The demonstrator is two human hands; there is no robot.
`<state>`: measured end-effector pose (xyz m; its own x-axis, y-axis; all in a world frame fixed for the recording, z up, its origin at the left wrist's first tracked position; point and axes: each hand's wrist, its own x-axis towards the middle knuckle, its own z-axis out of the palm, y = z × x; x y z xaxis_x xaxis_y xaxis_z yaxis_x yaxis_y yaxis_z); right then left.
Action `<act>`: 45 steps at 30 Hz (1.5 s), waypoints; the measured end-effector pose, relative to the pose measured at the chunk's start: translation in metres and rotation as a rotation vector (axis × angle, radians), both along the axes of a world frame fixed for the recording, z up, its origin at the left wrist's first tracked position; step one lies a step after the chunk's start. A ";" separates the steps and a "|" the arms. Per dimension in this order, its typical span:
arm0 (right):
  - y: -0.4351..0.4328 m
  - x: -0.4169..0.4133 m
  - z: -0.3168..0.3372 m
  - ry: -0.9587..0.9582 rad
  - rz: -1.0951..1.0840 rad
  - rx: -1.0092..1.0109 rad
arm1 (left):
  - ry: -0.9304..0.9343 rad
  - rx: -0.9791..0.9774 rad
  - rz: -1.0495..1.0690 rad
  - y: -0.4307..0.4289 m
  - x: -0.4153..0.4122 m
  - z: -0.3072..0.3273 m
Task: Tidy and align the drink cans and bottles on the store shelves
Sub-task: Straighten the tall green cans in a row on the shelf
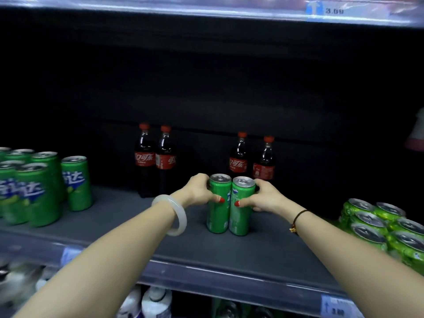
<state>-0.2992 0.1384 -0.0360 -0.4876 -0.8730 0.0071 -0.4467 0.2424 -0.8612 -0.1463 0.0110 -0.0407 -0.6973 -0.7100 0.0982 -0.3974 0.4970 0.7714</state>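
Gripping: my left hand (pixel 198 190) clasped the left can (pixel 218 218), my right hand (pixel 267 198) the right can (pixel 239 220), two touching.
Cola bottles (pixel 144 159): four stood behind.

Four cola bottles (pixel 145 159), two slim green cans (pixel 219 203); side cans (pixel 34 193) too blurred to count.

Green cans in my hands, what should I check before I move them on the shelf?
1. Grip of left hand on left can: ok.
2. Grip of right hand on right can: ok.
3. Both cans upright, touching side by side: ok.
4. Labels face front: cannot tell.
5. Way straight back free: not ok, cola bottles stand behind.
6. Bare shelf on either side: ok.
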 end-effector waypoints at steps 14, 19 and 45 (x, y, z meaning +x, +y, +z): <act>-0.094 0.173 0.003 -0.036 0.158 -0.034 | -0.024 0.021 0.196 -0.065 0.190 0.019; -0.125 0.226 -0.001 -0.056 0.151 -0.049 | -0.051 0.031 0.199 -0.094 0.240 0.014; -0.167 0.281 -0.021 -0.023 0.121 -0.046 | 0.041 -0.004 0.261 -0.142 0.283 -0.004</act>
<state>-0.0185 -0.0283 -0.0568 -0.3792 -0.9245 0.0386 -0.4499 0.1478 -0.8808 0.1369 -0.1314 -0.0451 -0.4860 -0.8648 0.1264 -0.4807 0.3853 0.7877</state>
